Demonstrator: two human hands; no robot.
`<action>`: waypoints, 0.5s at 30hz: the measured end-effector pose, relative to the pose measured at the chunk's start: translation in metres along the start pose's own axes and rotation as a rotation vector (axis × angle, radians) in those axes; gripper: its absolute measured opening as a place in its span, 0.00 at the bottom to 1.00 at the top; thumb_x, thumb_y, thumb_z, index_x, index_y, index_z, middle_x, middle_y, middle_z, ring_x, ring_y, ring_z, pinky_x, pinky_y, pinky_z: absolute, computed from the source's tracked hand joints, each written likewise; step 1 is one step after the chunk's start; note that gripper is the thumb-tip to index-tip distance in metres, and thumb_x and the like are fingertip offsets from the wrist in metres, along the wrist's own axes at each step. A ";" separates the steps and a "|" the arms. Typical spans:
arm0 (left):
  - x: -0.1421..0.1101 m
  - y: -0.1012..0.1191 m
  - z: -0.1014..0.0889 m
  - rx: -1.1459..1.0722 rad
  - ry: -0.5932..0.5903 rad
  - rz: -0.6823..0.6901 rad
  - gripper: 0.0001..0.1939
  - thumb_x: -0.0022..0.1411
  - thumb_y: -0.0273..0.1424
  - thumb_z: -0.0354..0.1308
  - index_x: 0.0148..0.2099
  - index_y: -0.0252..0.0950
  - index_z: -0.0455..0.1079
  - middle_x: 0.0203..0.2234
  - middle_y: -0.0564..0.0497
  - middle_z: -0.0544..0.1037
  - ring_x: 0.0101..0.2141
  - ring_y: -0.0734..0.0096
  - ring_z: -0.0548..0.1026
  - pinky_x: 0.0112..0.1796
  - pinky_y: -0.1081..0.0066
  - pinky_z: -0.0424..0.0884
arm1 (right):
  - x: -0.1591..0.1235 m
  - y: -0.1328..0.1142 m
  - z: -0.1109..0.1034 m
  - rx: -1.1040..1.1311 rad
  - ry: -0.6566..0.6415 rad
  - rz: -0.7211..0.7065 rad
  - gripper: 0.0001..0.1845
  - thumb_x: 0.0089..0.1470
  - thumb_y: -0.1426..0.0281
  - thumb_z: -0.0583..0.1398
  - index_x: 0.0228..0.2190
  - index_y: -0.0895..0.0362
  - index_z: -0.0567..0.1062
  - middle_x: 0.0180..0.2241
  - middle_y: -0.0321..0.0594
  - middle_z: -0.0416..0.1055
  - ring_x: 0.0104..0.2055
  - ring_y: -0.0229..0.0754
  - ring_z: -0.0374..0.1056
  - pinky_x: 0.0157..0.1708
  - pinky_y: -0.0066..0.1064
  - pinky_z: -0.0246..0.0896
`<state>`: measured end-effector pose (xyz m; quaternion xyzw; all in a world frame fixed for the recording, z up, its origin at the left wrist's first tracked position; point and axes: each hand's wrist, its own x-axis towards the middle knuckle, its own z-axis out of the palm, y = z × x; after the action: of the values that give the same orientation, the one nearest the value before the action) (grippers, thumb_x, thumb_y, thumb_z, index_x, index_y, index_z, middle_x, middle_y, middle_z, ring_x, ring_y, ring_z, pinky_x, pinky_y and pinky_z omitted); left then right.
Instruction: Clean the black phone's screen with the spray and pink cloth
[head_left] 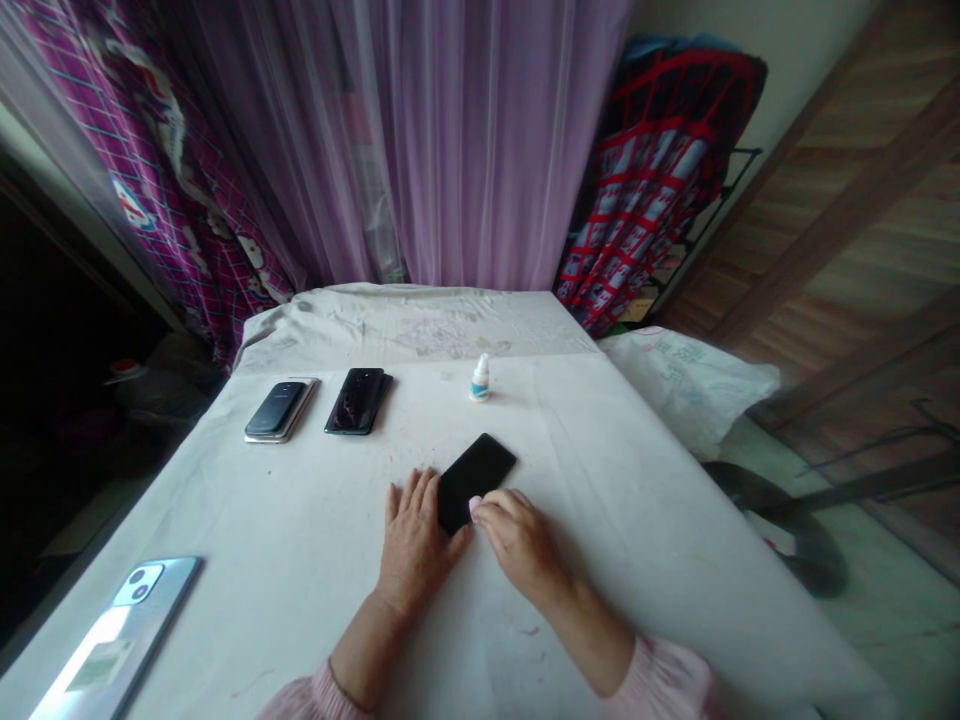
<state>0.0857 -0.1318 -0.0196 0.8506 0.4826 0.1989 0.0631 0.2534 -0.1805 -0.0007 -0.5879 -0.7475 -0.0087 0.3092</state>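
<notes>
A black smartphone (477,474) lies at a slant on the white-covered table, its dark face up. My left hand (414,530) rests flat beside it, fingers stretched out, with the thumb along its near edge and fingertips at its left side. In my right hand (521,535), curled at the phone's lower right, a small pale pink piece (475,508) is pinched over the screen; its kind is too small to tell. Beyond the phone stands a small white bottle (480,380) with a blue label and a white cap.
At the left lie stacked phones (277,408) and a glossy black phone (355,402) partly over another. A large silver-blue phone (124,640) lies near the left front edge. Purple curtains (480,140) hang behind the table; a white plastic bag (690,385) is at its right side.
</notes>
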 end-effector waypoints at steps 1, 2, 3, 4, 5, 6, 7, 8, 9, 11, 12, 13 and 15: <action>0.000 -0.001 0.000 -0.007 -0.005 0.005 0.33 0.57 0.38 0.59 0.62 0.31 0.59 0.60 0.35 0.65 0.62 0.45 0.59 0.59 0.42 0.52 | 0.002 0.002 0.001 -0.011 -0.011 -0.023 0.11 0.62 0.75 0.55 0.33 0.54 0.76 0.32 0.39 0.72 0.36 0.40 0.67 0.37 0.30 0.63; 0.001 -0.002 0.000 -0.013 -0.010 0.010 0.33 0.57 0.39 0.59 0.62 0.31 0.58 0.60 0.35 0.65 0.62 0.45 0.58 0.59 0.42 0.52 | 0.003 0.004 0.002 -0.022 -0.023 -0.040 0.10 0.61 0.76 0.55 0.33 0.55 0.75 0.31 0.39 0.72 0.36 0.40 0.67 0.37 0.30 0.63; 0.001 -0.003 0.000 -0.018 -0.016 0.015 0.34 0.57 0.39 0.60 0.62 0.31 0.58 0.61 0.35 0.64 0.62 0.45 0.58 0.59 0.42 0.52 | 0.004 0.006 0.003 -0.031 -0.035 -0.050 0.10 0.61 0.76 0.55 0.33 0.55 0.75 0.31 0.39 0.72 0.36 0.40 0.67 0.37 0.30 0.62; 0.002 -0.004 -0.001 -0.023 -0.023 0.018 0.34 0.57 0.39 0.60 0.62 0.31 0.58 0.61 0.35 0.64 0.63 0.46 0.57 0.59 0.43 0.52 | 0.004 0.009 0.004 -0.040 -0.038 -0.051 0.10 0.61 0.76 0.54 0.33 0.55 0.74 0.31 0.39 0.71 0.36 0.41 0.66 0.37 0.30 0.62; 0.002 -0.005 0.000 -0.027 -0.031 0.017 0.34 0.57 0.39 0.60 0.62 0.31 0.58 0.61 0.35 0.63 0.63 0.46 0.57 0.59 0.43 0.52 | 0.004 0.011 0.004 -0.052 -0.031 -0.044 0.10 0.62 0.76 0.54 0.33 0.55 0.74 0.31 0.40 0.71 0.36 0.41 0.66 0.37 0.30 0.61; 0.002 -0.006 0.000 -0.030 -0.039 0.015 0.35 0.56 0.39 0.60 0.62 0.31 0.58 0.61 0.35 0.63 0.63 0.46 0.57 0.60 0.43 0.52 | 0.003 0.013 0.005 -0.066 -0.018 -0.031 0.10 0.62 0.76 0.53 0.33 0.56 0.74 0.31 0.40 0.71 0.36 0.41 0.66 0.37 0.31 0.61; 0.003 -0.007 0.000 -0.033 -0.046 0.013 0.35 0.56 0.39 0.60 0.62 0.31 0.58 0.61 0.35 0.63 0.63 0.46 0.57 0.60 0.43 0.51 | 0.003 0.016 0.006 -0.086 -0.001 -0.011 0.10 0.62 0.75 0.53 0.34 0.56 0.74 0.31 0.40 0.71 0.36 0.42 0.66 0.38 0.31 0.60; 0.003 -0.008 0.001 -0.036 -0.049 0.012 0.35 0.55 0.38 0.61 0.62 0.31 0.58 0.61 0.35 0.63 0.63 0.46 0.57 0.60 0.43 0.51 | 0.003 0.019 0.006 -0.108 0.015 0.011 0.10 0.62 0.75 0.53 0.34 0.56 0.74 0.31 0.41 0.71 0.36 0.42 0.66 0.38 0.31 0.60; 0.003 -0.009 0.002 -0.040 -0.048 0.011 0.35 0.55 0.38 0.61 0.62 0.31 0.57 0.61 0.35 0.63 0.63 0.46 0.57 0.60 0.43 0.51 | 0.003 0.022 0.007 -0.130 0.025 0.036 0.11 0.62 0.75 0.53 0.35 0.56 0.74 0.32 0.41 0.71 0.36 0.42 0.66 0.38 0.31 0.60; 0.004 -0.009 0.003 -0.047 -0.044 0.012 0.36 0.54 0.37 0.61 0.63 0.32 0.57 0.61 0.36 0.63 0.63 0.46 0.56 0.60 0.43 0.50 | 0.005 0.029 0.006 -0.156 0.019 0.083 0.11 0.62 0.76 0.53 0.35 0.55 0.75 0.32 0.41 0.71 0.35 0.42 0.66 0.37 0.31 0.59; 0.004 -0.010 0.003 -0.050 -0.044 0.013 0.36 0.54 0.36 0.61 0.63 0.33 0.57 0.62 0.36 0.63 0.63 0.47 0.56 0.60 0.43 0.50 | 0.006 0.033 0.005 -0.161 0.005 0.106 0.11 0.61 0.77 0.53 0.34 0.55 0.75 0.32 0.41 0.71 0.35 0.42 0.66 0.37 0.30 0.59; 0.004 -0.010 0.003 -0.053 -0.046 0.012 0.36 0.54 0.36 0.61 0.63 0.33 0.57 0.62 0.36 0.63 0.63 0.47 0.56 0.60 0.44 0.50 | 0.009 0.037 0.004 -0.164 -0.012 0.131 0.12 0.60 0.78 0.53 0.34 0.54 0.75 0.33 0.41 0.72 0.35 0.41 0.66 0.37 0.30 0.58; 0.005 -0.010 0.002 -0.058 -0.061 0.009 0.36 0.54 0.36 0.61 0.63 0.33 0.57 0.62 0.36 0.62 0.63 0.46 0.56 0.60 0.44 0.50 | 0.015 0.045 0.000 -0.179 -0.043 0.197 0.13 0.59 0.78 0.53 0.33 0.54 0.76 0.34 0.41 0.72 0.36 0.41 0.66 0.37 0.29 0.58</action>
<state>0.0810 -0.1226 -0.0230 0.8562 0.4707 0.1871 0.1015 0.2918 -0.1537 -0.0096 -0.6839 -0.6888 -0.0323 0.2385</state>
